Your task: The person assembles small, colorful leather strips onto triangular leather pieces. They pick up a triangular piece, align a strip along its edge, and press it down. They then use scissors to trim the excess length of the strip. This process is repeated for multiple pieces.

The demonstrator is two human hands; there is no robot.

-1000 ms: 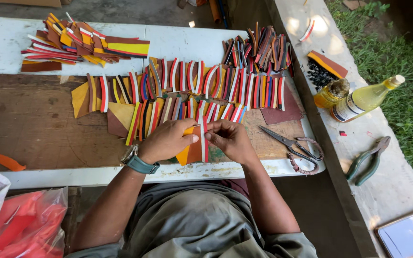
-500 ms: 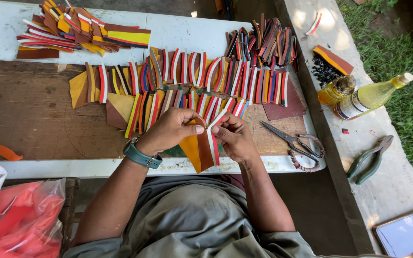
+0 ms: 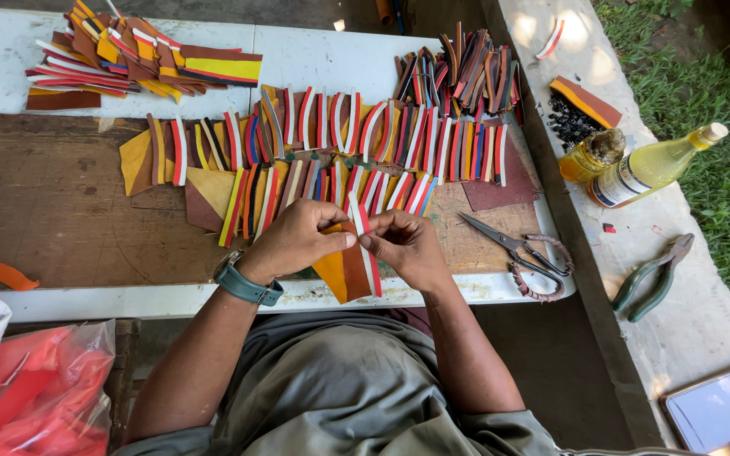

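Note:
My left hand (image 3: pixel 293 241) and my right hand (image 3: pixel 405 245) meet at the front edge of the white table (image 3: pixel 314 59). Together they pinch a layered piece (image 3: pixel 348 270) made of orange, brown, white and red strips, which hangs down between them. Just beyond my fingers lie rows of striped strip pieces (image 3: pixel 340 139) in red, white, yellow and blue on a brown board (image 3: pixel 44 203). A teal watch (image 3: pixel 245 285) sits on my left wrist.
Scissors (image 3: pixel 513 253) lie right of my hands. More strip piles sit at the back left (image 3: pixel 128 55) and back right (image 3: pixel 462 59). On the concrete ledge stand an oil bottle (image 3: pixel 652 165), a jar (image 3: pixel 591 154), pliers (image 3: pixel 652 274) and a phone (image 3: pixel 720 409). Red plastic bags (image 3: pixel 35 397) sit lower left.
Both hands have shifted slightly toward me with the layered piece, which now hangs lower over the table edge. My fingers have regripped its top.

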